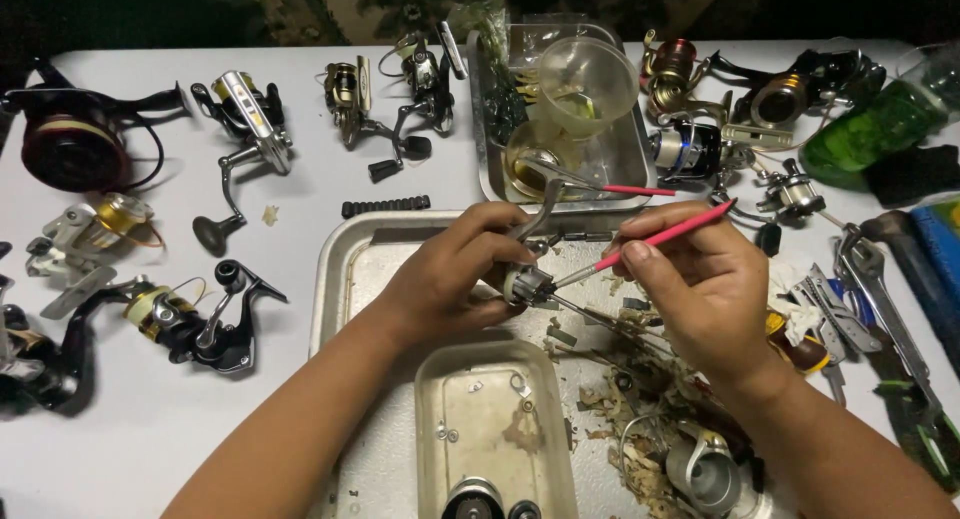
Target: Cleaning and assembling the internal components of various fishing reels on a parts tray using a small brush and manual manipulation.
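Observation:
My left hand (455, 269) grips a small metal fishing reel body (528, 279) over a large metal tray (335, 269). My right hand (700, 284) holds a pink-handled tool (665, 237) whose thin metal tip touches the reel body. A small rectangular tray (432, 419) with a few tiny washers and screws lies just below the hands. Loose reel parts and debris (640, 399) are scattered under my right wrist.
Several fishing reels (245, 119) lie on the white table at left and at the back. A second metal tray (485, 149) holds a clear plastic cup (585, 79) and another pink tool. A wrench (880, 289), pliers and a green bottle (870, 129) are at right.

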